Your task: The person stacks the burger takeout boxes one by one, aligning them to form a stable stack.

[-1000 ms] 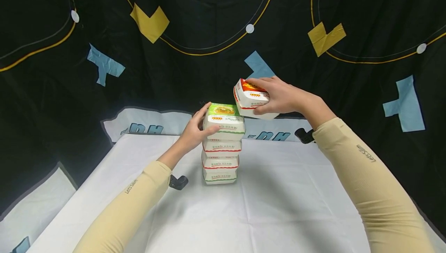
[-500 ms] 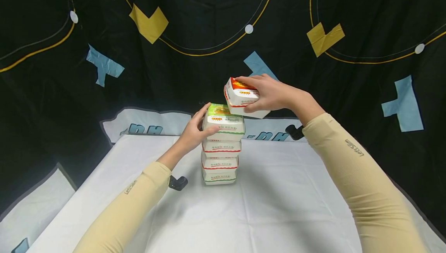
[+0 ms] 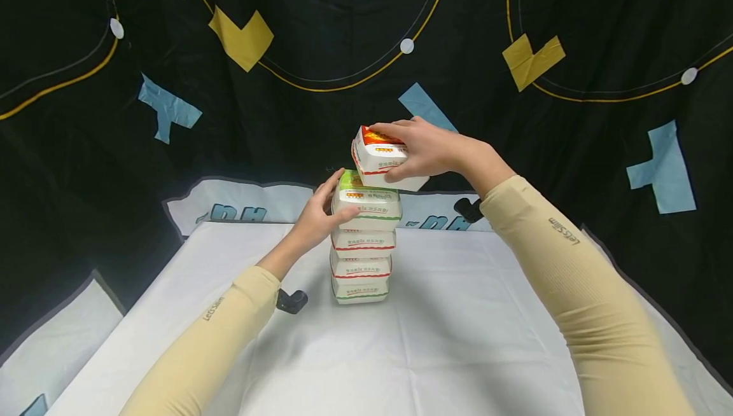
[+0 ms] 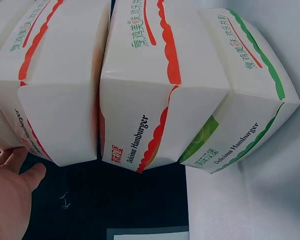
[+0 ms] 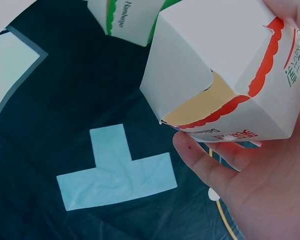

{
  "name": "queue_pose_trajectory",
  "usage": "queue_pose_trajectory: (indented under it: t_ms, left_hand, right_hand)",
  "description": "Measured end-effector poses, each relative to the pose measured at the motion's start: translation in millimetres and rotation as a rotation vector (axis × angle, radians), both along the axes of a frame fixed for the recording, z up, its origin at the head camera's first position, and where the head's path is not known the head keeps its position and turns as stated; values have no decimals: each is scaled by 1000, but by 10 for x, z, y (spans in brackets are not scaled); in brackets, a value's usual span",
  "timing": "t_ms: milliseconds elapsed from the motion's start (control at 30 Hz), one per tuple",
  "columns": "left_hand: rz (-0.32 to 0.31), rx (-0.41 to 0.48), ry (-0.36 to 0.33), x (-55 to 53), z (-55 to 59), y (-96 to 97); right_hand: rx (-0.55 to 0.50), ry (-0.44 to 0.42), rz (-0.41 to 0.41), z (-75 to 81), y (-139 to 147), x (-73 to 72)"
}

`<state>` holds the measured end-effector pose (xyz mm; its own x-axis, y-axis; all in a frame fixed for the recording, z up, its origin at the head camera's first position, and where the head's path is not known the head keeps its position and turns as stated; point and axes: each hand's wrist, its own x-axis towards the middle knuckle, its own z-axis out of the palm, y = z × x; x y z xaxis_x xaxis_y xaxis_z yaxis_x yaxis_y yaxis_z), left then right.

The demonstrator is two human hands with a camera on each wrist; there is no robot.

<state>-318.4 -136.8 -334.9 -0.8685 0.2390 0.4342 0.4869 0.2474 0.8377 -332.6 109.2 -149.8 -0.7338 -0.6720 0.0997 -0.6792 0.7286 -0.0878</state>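
Observation:
In the head view, a stack of paper hamburger boxes point(image 3: 362, 268) stands upright on the white table, its top box point(image 3: 369, 212) with a green lid. My left hand point(image 3: 312, 224) rests against that top box, thumb on the front face and fingers along its left side. My right hand point(image 3: 429, 147) grips a red-lidded hamburger box point(image 3: 380, 160) from its right side. This box is slightly tilted and overlaps the stack's top at the right; whether they touch I cannot tell. The right wrist view shows its white underside point(image 5: 205, 40) and my fingertips point(image 5: 190, 150) against it.
The white-covered table point(image 3: 401, 352) has a back edge behind the stack. Beyond hangs a black curtain point(image 3: 321, 123) with blue and gold paper cutouts. Black wrist mounts point(image 3: 292, 301) stick out from both forearms.
My right hand has carried the red-lidded box leftward, from right of the stack to over its top. My left hand and the stack have stayed in place.

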Motion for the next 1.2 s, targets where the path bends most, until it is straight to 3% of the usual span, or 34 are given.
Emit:
queue_pose_trajectory:
  t_ms: [600, 1200]
  left_hand:
    - [-31, 6, -33, 7, 32, -12]
    - [-9, 13, -25, 2, 13, 2]
  right_hand:
    - [112, 17, -20, 51, -392, 55]
    - [159, -40, -63, 57, -425, 72]
